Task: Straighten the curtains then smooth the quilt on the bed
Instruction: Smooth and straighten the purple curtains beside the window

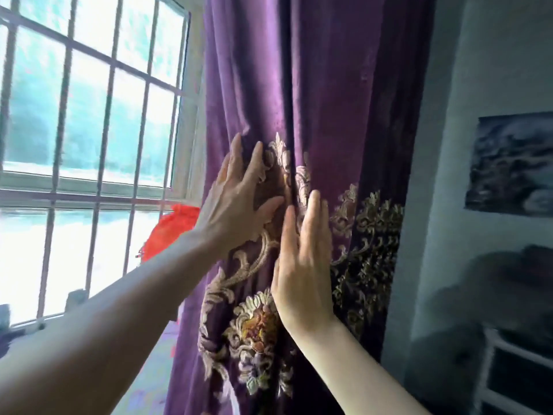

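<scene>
Head view: what fills the middle of it?

— A purple velvet curtain (329,85). It hangs between a window (89,115) on the left and a grey wall (478,70) on the right. Its long axis runs from top to bottom, and its deep folds run the same way. Gold and cream floral embroidery (368,235) covers its lower half.

— And the hands?

— Both lie flat on the curtain, side by side over the embroidery. The left hand (239,202) is higher, with its fingers straight and spread, pointing up. The right hand (302,265) is just below and to the right, its fingers straight, pressed together and pointing up. Neither hand pinches the cloth. The left thumb comes close to the right fingertips.

— Any containers?

— A white shelf unit (490,369) stands at the lower right, near the wall. Its compartments are too dark to tell what they hold.

— What else?

— Metal bars (106,94) cross the bright window. A red object (170,232), blurred, shows behind the left wrist, beside the curtain's left edge. A dark picture (508,166) hangs on the wall at the right.
</scene>
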